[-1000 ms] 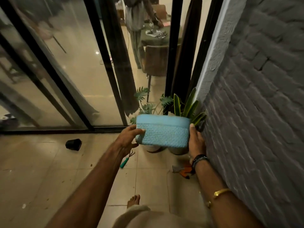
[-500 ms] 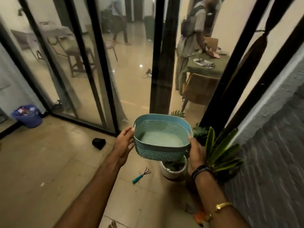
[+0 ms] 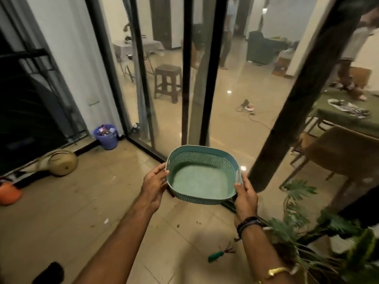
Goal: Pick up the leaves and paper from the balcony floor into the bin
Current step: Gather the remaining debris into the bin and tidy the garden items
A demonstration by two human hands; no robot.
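Teal basket is held in the air at centre, opening up. Left hand grips its 9 o'clock rim, right hand grips its 3 o'clock side by the handle slot. On the balcony floor: paper scrap at 7 o'clock of the basket, leaf bits at 6. Blue bin sits at 10 o'clock, green hand rake at 5.

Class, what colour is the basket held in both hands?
The basket is teal, best seen in the head view.

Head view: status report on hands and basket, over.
Grip: left hand and right hand hold teal basket by its ends. Basket empty. Loose scraps on floor.
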